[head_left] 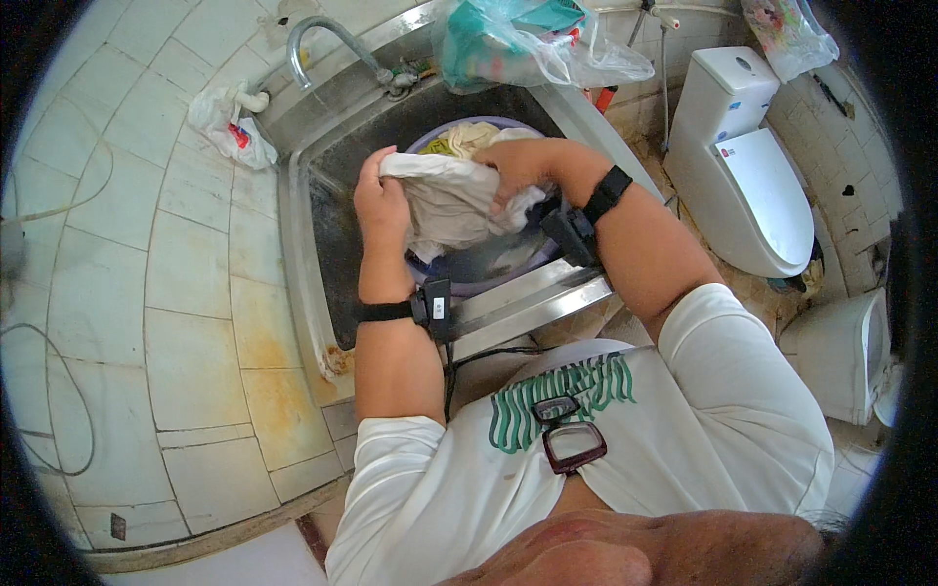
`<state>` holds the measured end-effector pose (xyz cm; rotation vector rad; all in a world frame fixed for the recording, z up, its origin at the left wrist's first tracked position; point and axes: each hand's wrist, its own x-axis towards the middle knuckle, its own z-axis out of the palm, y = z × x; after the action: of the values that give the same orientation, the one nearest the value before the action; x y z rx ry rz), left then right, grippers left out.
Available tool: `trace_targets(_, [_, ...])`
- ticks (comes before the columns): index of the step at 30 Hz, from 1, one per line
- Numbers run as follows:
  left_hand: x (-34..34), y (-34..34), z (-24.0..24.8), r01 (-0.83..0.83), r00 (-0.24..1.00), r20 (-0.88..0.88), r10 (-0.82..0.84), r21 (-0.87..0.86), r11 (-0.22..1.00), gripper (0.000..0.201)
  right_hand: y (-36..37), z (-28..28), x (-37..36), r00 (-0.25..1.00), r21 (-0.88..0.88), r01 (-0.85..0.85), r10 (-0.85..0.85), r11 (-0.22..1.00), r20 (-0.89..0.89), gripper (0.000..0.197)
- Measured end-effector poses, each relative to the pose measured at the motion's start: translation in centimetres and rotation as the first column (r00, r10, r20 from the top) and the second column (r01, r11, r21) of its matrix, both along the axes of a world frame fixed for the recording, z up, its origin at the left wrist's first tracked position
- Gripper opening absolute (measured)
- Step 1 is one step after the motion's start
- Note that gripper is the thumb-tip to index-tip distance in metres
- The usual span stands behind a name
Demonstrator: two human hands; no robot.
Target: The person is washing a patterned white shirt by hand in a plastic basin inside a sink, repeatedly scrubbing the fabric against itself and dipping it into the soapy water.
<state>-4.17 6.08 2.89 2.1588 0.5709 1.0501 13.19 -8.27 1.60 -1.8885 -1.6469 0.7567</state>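
A wet greyish-white cloth (447,200), which looks like a garment, is stretched between my two hands above a purple-rimmed basin (532,125). My left hand (382,200) is closed on its left edge, with the thumb and fingers at the top corner. At the right side, my right hand (516,174) is closed on the bunched cloth, its fingers partly hidden by folds and slightly blurred. More cream cloth (476,137) with a yellow patch lies in the basin behind. Grey water shows in the basin's near part.
The basin sits inside a stainless steel sink (311,337). A curved faucet (337,27) rises at its back. Plastic bags (528,49) rest on the back right rim, and another bag (234,127) hangs at left. A toilet (752,176) and a white bin (835,352) stand to the right.
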Motion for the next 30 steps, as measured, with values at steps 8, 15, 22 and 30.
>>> trace_targets(8, [-0.3,1.2,-1.2,-0.103,0.994,-0.035,0.103,-0.005,0.995,0.023,0.0,0.8,-1.1,0.894,-0.223,0.003,-0.102,0.975,-0.436,0.044])
trace_targets(15, [-0.5,2.8,-2.1,-0.215,0.956,-0.212,0.202,-0.039,0.976,0.043,0.8,-2.1,1.1,0.97,0.182,0.239,-0.226,0.954,-0.093,0.022])
trace_targets(22, [-1.9,2.3,-0.4,0.03,0.976,-0.196,-0.095,-0.312,0.95,0.029,0.6,-0.6,1.6,0.732,0.481,0.649,-0.657,0.589,-0.183,0.021])
trace_targets(30, [-1.9,2.2,0.0,-0.168,0.86,-0.504,0.087,-0.118,0.979,0.028,0.7,0.4,1.0,0.695,0.212,0.71,-0.62,0.671,-0.364,0.036])
